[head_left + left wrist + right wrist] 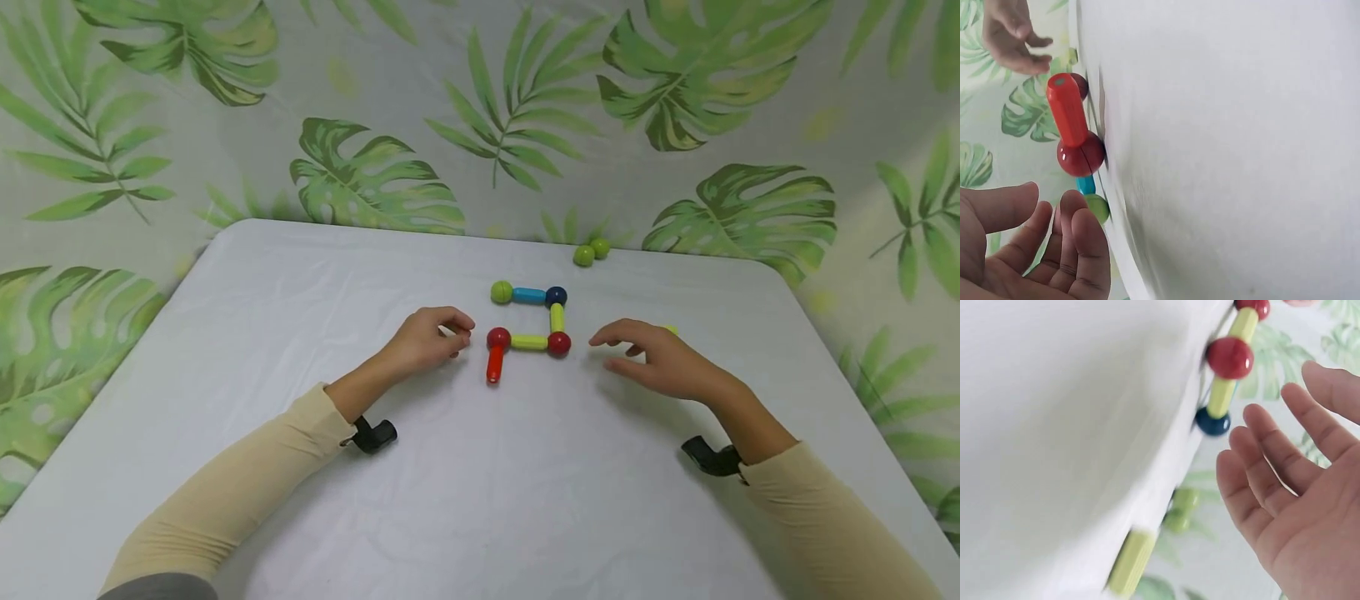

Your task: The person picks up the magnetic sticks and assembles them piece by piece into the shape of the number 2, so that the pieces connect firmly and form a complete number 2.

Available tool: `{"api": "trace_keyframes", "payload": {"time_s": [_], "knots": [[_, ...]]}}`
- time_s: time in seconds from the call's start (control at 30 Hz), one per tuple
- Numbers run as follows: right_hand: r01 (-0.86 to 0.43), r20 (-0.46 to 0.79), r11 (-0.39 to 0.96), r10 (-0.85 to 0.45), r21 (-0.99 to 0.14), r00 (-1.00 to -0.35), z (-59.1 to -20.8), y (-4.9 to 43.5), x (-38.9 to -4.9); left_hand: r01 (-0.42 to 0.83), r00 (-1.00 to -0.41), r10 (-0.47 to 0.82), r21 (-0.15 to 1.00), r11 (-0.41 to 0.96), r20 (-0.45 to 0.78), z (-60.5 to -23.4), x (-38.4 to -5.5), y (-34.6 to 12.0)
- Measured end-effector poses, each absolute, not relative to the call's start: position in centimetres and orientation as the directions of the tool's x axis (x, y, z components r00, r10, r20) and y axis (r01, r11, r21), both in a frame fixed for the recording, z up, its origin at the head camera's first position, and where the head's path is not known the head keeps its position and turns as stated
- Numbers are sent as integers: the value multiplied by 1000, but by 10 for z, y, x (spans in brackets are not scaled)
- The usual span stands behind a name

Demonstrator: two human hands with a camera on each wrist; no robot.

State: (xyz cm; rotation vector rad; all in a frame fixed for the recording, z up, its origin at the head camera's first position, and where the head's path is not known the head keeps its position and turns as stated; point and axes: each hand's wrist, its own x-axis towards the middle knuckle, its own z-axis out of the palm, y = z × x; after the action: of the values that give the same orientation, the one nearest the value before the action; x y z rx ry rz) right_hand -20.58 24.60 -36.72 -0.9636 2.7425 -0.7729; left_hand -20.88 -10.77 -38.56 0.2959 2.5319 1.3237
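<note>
A chain of toy rods and balls lies on the white table. It runs from a green ball along a blue rod to a dark blue ball, then a yellow-green rod to a red ball. Another yellow-green rod joins that to a second red ball, from which a red rod points toward the person. Just left of the second red ball, my left hand hovers with relaxed fingers, holding nothing. My right hand is right of the chain, fingers loosely extended and apart from it.
Two loose green balls sit near the table's far edge. A loose yellow-green rod lies beyond my right hand, mostly hidden by it in the head view. Behind the table hangs a leaf-patterned cloth.
</note>
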Motion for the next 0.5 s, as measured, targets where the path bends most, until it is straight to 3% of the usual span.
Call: {"api": "trace_keyframes", "payload": {"time_s": [0.2, 0.33, 0.5], "knots": [[-561, 106, 677, -589, -477, -801, -369, 274, -189, 251, -920, 391, 715, 653, -34, -383, -214, -111], [-545, 97, 691, -574, -475, -813, -366, 282, -182, 438, -852, 521, 626, 645, 60, -386, -222, -109], [-552, 119, 703, -565, -447, -816, -357, 290, -175, 527, -776, 629, 594, 608, 46, -385, -234, -101]]}}
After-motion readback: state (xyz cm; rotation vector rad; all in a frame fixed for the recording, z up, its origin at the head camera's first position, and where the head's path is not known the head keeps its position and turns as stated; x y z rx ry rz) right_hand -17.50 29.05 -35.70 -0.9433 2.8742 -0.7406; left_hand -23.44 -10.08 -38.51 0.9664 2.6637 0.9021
